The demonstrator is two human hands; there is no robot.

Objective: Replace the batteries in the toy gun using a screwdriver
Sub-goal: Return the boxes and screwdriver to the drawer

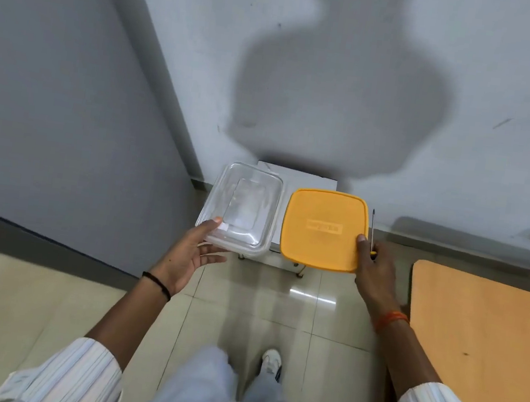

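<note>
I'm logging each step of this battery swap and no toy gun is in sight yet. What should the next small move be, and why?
Probably set both boxes down on the orange table. The left hand holds the clear lidded container, and the right hand grips the yellow-lidded box with the screwdriver pinched alongside, so neither hand is free to open anything.

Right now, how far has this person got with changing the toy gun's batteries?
Barely begun. The left hand holds a clear container; the right hand holds a yellow-lidded box along with a screwdriver. No toy gun or batteries are visible, so unscrewing, swapping and closing all remain.
</note>
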